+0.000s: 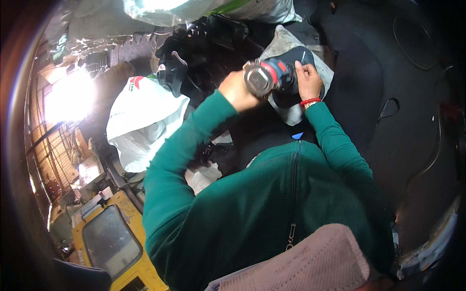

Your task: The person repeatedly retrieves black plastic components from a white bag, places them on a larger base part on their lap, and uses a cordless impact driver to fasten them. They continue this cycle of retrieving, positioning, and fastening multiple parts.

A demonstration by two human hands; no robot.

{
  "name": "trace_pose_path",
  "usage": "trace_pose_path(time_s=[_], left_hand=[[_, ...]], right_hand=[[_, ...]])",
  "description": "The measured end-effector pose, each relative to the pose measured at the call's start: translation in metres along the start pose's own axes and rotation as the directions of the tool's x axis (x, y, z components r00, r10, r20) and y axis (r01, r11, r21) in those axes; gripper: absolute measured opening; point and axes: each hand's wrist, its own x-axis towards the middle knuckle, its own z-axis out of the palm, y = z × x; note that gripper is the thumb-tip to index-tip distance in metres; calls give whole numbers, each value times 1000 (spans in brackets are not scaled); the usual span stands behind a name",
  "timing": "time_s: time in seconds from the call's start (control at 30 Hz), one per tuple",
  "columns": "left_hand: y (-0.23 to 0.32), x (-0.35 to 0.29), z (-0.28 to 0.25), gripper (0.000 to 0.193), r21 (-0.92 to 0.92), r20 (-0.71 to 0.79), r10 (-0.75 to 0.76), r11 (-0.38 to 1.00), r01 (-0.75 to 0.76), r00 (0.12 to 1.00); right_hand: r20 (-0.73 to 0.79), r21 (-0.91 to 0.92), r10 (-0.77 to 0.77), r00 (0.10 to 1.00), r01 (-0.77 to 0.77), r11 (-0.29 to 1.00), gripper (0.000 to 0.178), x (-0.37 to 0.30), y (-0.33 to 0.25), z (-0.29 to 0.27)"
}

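My left hand [238, 92] is wrapped around a handheld power tool [273, 76] with a round grey end, a red band and a dark body. Its working tip is hidden, so its exact kind cannot be made out. My right hand [309, 81], with a red beaded bracelet [310, 101] at the wrist, pinches a flat black piece [305, 54], thumb on top. The tool's far side lies close over this piece; whether they touch is unclear. Beneath the black piece a dirty white cloth or sack [279, 41] spreads out.
Black plastic parts [172, 72] are piled ahead to the left, beside a white sack [145, 119]. More white sacks [170, 10] lie at the far edge. A yellow machine cabinet [124, 259] with a window stands at the lower left. Large dark sheeting [359, 72] covers the right side.
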Motion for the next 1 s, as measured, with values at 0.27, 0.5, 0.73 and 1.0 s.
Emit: trace_pose_path(time_s=[0.27,0.5,0.73,1.0], left_hand=[[-9,-141,77,69,0,85,-141,990,141,986],[-43,-194,144,81,-79,1,-178,981,177,984],[-46,-182,178,69,-102,-298,-119,990,93,947],[-68,-193,174,70,-254,-341,-122,967,33,932]], right_hand=[[297,62,-130,946,117,991,42,-6,9,-8],[351,317,-67,934,-51,947,26,-25,-56,-30],[613,310,-491,618,384,870,25,-29,-164,85],[761,23,-541,359,818,574,36,34,-192,225]])
